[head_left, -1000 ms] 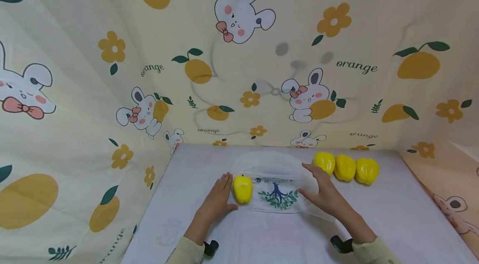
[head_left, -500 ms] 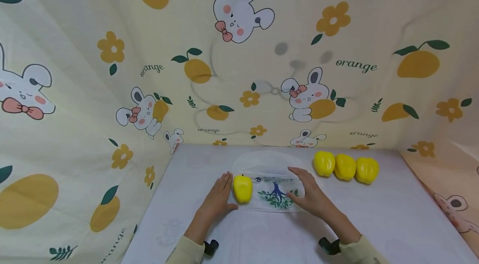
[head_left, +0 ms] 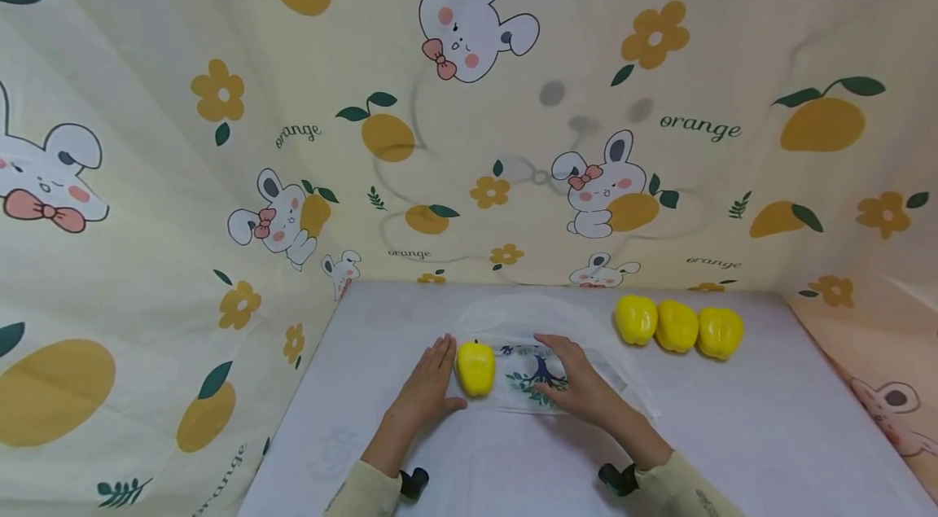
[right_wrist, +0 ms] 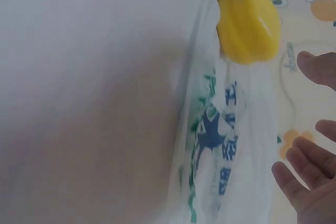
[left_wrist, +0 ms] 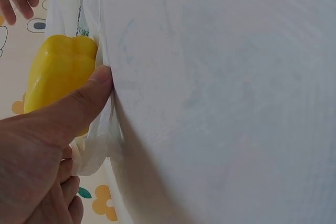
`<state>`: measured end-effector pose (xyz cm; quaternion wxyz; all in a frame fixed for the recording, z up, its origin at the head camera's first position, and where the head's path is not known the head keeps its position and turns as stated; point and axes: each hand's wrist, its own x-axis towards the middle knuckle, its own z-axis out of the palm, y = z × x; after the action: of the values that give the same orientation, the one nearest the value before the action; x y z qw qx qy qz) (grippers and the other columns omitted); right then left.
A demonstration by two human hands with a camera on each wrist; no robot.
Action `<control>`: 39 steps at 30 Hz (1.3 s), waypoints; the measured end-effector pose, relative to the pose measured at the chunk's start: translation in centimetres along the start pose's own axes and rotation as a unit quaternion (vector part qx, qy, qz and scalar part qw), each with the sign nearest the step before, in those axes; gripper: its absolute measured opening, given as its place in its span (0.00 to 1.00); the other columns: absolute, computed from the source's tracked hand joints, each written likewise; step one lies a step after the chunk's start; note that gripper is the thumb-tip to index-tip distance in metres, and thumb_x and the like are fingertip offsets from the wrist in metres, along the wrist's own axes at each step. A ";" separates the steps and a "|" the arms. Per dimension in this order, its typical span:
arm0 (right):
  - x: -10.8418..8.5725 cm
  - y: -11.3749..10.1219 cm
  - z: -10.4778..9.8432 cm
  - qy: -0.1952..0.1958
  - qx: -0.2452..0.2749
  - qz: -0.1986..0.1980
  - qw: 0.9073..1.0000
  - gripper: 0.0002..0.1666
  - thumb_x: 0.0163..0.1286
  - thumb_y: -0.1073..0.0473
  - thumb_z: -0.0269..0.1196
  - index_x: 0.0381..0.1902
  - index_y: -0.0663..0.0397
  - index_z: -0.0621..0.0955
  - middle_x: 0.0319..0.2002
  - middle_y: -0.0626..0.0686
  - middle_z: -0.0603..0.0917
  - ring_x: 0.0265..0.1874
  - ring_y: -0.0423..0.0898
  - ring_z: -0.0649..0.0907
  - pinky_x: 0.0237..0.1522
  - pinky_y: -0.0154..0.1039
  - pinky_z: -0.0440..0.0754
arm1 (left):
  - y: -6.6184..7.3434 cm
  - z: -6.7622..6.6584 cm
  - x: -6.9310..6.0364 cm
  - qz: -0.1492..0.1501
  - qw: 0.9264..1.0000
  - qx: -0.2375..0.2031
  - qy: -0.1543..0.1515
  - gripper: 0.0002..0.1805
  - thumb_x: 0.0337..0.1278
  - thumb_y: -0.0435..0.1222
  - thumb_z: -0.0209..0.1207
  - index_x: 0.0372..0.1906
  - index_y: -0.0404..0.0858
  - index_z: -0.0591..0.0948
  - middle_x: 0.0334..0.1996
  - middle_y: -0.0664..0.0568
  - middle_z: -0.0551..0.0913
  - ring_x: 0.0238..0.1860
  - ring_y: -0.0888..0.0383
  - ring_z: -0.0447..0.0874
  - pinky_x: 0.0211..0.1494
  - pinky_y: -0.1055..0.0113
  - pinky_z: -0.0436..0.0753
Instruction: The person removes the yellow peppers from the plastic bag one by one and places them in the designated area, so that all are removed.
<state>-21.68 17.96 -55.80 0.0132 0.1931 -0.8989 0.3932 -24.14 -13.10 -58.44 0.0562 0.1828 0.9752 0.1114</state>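
Note:
A yellow bell pepper (head_left: 475, 369) lies on the left end of a flat, translucent plastic bag (head_left: 513, 396) printed with a blue and green tree. My left hand (head_left: 427, 383) rests on the table at the bag's left edge, fingers straight beside the pepper. In the left wrist view its thumb (left_wrist: 79, 103) stretches past the pepper's near side to the bag's edge. Over the bag's right part hovers my right hand (head_left: 586, 388), fingers and thumb spread and holding nothing. The right wrist view shows this hand (right_wrist: 317, 182) apart from the pepper.
Three more yellow bell peppers (head_left: 677, 327) stand in a row at the back right of the white table (head_left: 762, 427). Behind the table hangs a patterned curtain (head_left: 454, 134) with rabbits and oranges, which also runs along both sides.
My right hand has moved left, from near the row of peppers to above the printed tree. The left hand and the pepper beside it have stayed in place.

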 end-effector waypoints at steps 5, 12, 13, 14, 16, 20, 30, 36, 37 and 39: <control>0.6 -0.4 0.9 -0.010 0.006 -0.012 1.000 0.48 0.68 0.58 0.77 0.81 0.51 0.67 0.77 0.59 0.70 0.75 0.62 0.70 0.74 0.67 0.73 | 0.0 0.0 0.1 -0.003 1.000 -0.001 0.001 0.61 0.59 0.52 0.77 0.86 0.32 0.54 0.87 0.40 0.51 0.87 0.46 0.49 0.88 0.50 0.54; 1.5 -0.8 2.6 -0.039 0.005 -0.009 0.999 0.50 0.68 0.56 0.78 0.82 0.51 0.66 0.77 0.57 0.70 0.76 0.60 0.70 0.77 0.65 0.71 | 0.0 0.2 0.2 -0.004 1.000 0.012 0.000 0.61 0.60 0.53 0.76 0.86 0.33 0.54 0.87 0.41 0.52 0.87 0.46 0.49 0.88 0.50 0.54; 1.7 -0.8 2.8 -0.043 0.004 -0.009 0.999 0.50 0.68 0.55 0.78 0.82 0.51 0.66 0.77 0.57 0.70 0.76 0.60 0.70 0.76 0.65 0.71 | 0.0 0.2 0.2 -0.004 1.000 0.013 0.000 0.61 0.60 0.53 0.76 0.86 0.33 0.55 0.87 0.41 0.52 0.87 0.46 0.49 0.88 0.50 0.55; 1.8 -0.9 3.0 -0.046 0.005 -0.008 0.999 0.50 0.68 0.55 0.78 0.82 0.50 0.66 0.78 0.56 0.70 0.76 0.60 0.70 0.76 0.64 0.72 | 0.0 0.2 0.2 -0.004 1.000 0.015 0.000 0.61 0.60 0.53 0.76 0.86 0.33 0.55 0.87 0.41 0.52 0.87 0.46 0.49 0.88 0.50 0.55; 2.0 -1.0 3.4 -0.051 0.009 -0.011 0.999 0.50 0.68 0.55 0.78 0.82 0.50 0.66 0.78 0.56 0.70 0.76 0.59 0.70 0.76 0.64 0.72 | 0.0 0.2 0.2 -0.003 1.000 0.016 0.000 0.61 0.60 0.54 0.76 0.86 0.33 0.55 0.87 0.41 0.52 0.87 0.46 0.49 0.88 0.50 0.55; 2.4 -1.2 4.0 -0.056 0.020 -0.018 0.998 0.50 0.68 0.56 0.78 0.82 0.49 0.66 0.78 0.56 0.69 0.76 0.60 0.70 0.76 0.65 0.72 | 0.0 0.1 0.2 -0.003 1.000 0.015 -0.003 0.61 0.60 0.54 0.76 0.87 0.33 0.54 0.87 0.41 0.51 0.87 0.46 0.48 0.88 0.51 0.53; 3.6 -1.0 5.6 -0.062 0.018 -0.029 0.998 0.52 0.66 0.56 0.79 0.82 0.52 0.66 0.79 0.60 0.69 0.77 0.62 0.69 0.76 0.68 0.70 | 0.0 0.1 0.2 0.003 1.000 0.003 -0.001 0.61 0.59 0.54 0.76 0.86 0.32 0.54 0.87 0.40 0.52 0.87 0.46 0.49 0.88 0.50 0.53; 4.3 -1.0 6.3 -0.062 0.007 -0.027 0.998 0.54 0.65 0.54 0.80 0.82 0.52 0.66 0.79 0.60 0.69 0.77 0.63 0.69 0.75 0.68 0.71 | 0.0 -0.1 0.1 0.011 1.000 -0.001 0.008 0.61 0.58 0.52 0.77 0.85 0.31 0.56 0.86 0.39 0.53 0.87 0.45 0.51 0.87 0.49 0.55; 4.4 -1.0 6.5 -0.064 0.006 -0.027 0.998 0.54 0.65 0.53 0.80 0.82 0.52 0.66 0.79 0.59 0.69 0.77 0.62 0.69 0.76 0.68 0.71 | 0.0 -0.1 0.1 0.011 1.000 -0.001 0.008 0.61 0.58 0.52 0.77 0.86 0.31 0.55 0.86 0.39 0.53 0.87 0.45 0.50 0.88 0.49 0.55; 4.5 -1.0 6.7 -0.065 0.004 -0.026 0.998 0.54 0.65 0.53 0.80 0.82 0.51 0.66 0.79 0.59 0.69 0.77 0.62 0.69 0.76 0.66 0.71 | -0.1 -0.2 0.2 0.010 1.000 -0.002 0.005 0.61 0.59 0.52 0.77 0.86 0.31 0.55 0.87 0.39 0.52 0.87 0.45 0.50 0.88 0.49 0.54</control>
<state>-24.63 11.08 -58.93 -0.0358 0.2418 -0.8908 0.3830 -24.34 -13.14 -58.32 0.0504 0.1921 0.9734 0.1147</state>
